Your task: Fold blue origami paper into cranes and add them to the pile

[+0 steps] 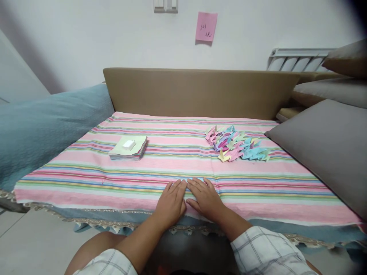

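My left hand (pixel 171 202) lies flat, palm down, on the striped cloth (pixel 172 160) near its front edge. Beside it my right hand (pixel 205 199) rests the same way, fingers stretched out, the fingertips of both almost meeting. Neither holds anything. Beyond them to the left is a stack of coloured paper sheets (pixel 134 154) with a pale sheet on top. A small white block (pixel 129 144) sits on that stack. To the right, a cluster of folded paper cranes (pixel 235 151) in pink, blue, yellow, purple and green covers part of the cloth.
A brown sofa backrest (pixel 195 93) stands behind the cloth. A blue-covered armrest (pixel 57 122) bounds the left side, and grey cushions (pixel 323 149) pile up on the right. On the wall are a pink sticky note (pixel 206 26) and a white switch plate (pixel 165 5).
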Demonstrator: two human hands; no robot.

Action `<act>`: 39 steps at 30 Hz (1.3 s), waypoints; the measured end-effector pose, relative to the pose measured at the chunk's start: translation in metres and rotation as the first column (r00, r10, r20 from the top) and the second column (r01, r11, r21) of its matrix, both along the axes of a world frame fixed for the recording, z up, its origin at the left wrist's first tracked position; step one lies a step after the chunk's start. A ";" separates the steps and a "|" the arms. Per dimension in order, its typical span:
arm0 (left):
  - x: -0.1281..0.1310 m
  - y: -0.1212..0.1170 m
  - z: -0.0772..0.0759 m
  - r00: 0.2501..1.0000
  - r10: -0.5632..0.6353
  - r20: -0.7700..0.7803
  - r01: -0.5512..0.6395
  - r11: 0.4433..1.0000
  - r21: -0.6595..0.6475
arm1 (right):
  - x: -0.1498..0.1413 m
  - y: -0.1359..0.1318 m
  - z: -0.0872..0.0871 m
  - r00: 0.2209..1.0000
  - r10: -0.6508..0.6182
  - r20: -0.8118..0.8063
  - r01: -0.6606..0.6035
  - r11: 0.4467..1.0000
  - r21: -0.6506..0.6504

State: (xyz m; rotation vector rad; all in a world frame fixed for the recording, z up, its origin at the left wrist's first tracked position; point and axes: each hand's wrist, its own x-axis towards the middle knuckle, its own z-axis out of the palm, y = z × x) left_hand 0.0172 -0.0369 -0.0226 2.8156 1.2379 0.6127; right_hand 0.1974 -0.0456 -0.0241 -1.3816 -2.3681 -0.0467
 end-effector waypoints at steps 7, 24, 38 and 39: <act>-0.027 0.016 0.009 0.951 0.196 0.240 -0.202 0.979 0.000 | -0.001 0.007 0.000 0.990 -0.040 -0.132 0.041 0.999 -0.002; -0.021 0.032 0.027 0.915 0.371 0.160 -0.323 0.910 -0.261 | -0.013 0.030 0.009 0.965 0.090 -0.244 -0.084 0.996 0.034; -0.034 0.039 0.025 0.995 0.095 0.022 -0.094 0.994 -0.064 | -0.013 0.028 0.005 0.994 0.077 -0.074 -0.069 0.992 0.102; -0.035 0.040 0.024 0.997 0.079 0.010 -0.078 0.996 -0.052 | -0.013 0.028 0.005 0.995 0.077 -0.059 -0.070 0.992 0.107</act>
